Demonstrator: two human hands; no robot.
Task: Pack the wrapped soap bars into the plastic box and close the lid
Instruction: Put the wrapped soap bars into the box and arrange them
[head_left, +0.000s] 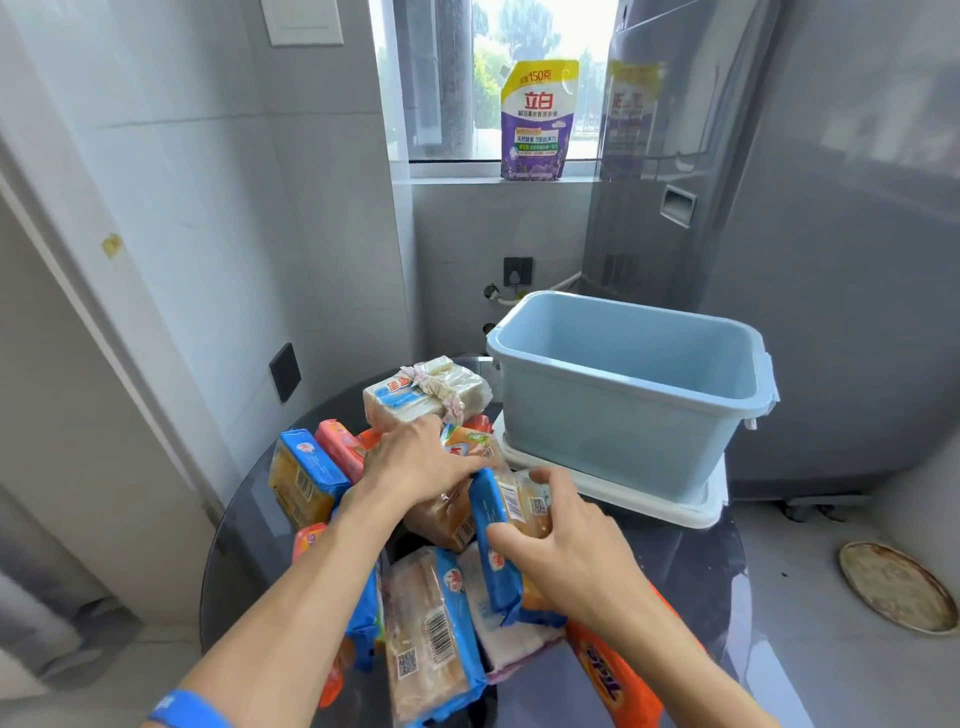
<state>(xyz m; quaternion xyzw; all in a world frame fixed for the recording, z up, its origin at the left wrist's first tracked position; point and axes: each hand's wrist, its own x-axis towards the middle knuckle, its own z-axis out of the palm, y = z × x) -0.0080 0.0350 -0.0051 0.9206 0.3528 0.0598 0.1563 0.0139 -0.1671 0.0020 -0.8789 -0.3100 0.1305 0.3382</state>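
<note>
Right hand (566, 545): grips blue-wrapped soap bar (501, 540).
Left hand (415, 462): seemingly pinches another bar.
Box (623, 410): table's far edge.
Risk: piled bars sliding.

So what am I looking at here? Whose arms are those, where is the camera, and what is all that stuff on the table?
No machine here: these are a person's two bare arms, filmed by a wide-angle camera worn on the head, looking forward and down. The one picture is that view. On the dark round table lies a heap of wrapped soap bars. Behind them stands an open light blue plastic box; what shows of its inside is empty. It sits on a white lid. The left hand rests on the heap; whether it grips a bar I cannot tell. The right hand holds a blue-wrapped bar. A detergent pouch stands on the windowsill.
</note>
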